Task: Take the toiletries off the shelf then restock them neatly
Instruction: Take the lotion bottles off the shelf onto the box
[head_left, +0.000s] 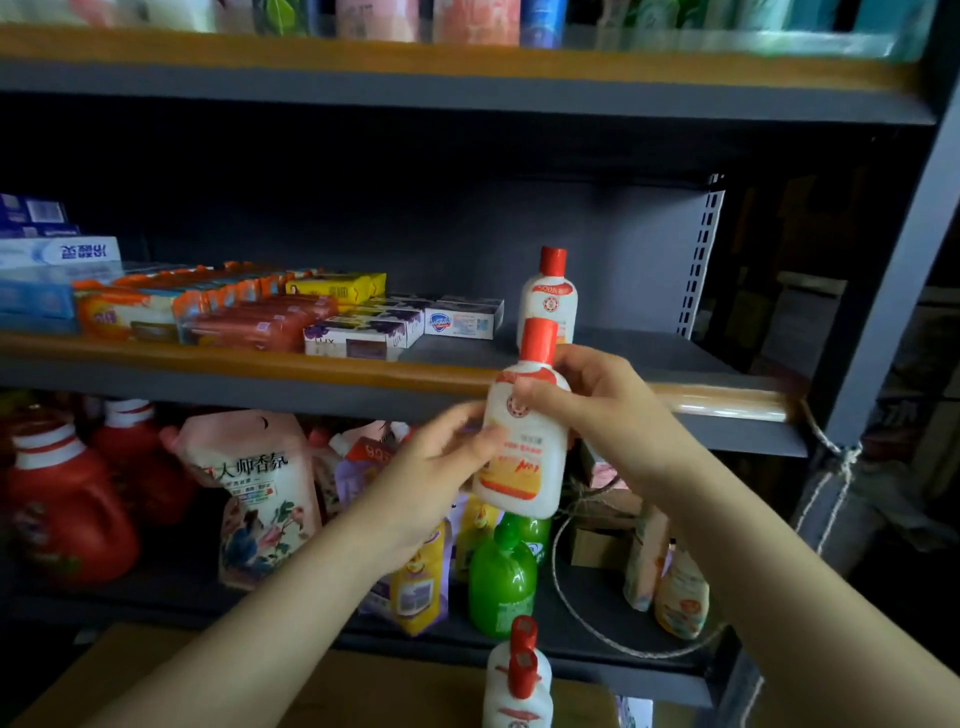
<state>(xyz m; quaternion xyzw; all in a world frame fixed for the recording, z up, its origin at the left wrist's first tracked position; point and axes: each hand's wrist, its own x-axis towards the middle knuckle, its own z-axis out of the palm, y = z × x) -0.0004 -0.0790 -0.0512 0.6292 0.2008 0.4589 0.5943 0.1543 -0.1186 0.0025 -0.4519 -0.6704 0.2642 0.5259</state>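
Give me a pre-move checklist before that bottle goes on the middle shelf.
1. Grip: right hand curled round the held bottle, left hand on its lower side: ok.
2. Cap on held bottle: red cap in place: ok.
3. Held bottle upright: slightly tilted: not ok.
4. Free spot: bare middle shelf right of the shelved bottle: ok.
5. Neighbour stable: shelved bottle stands upright: ok.
6. Label facing front: cannot tell.
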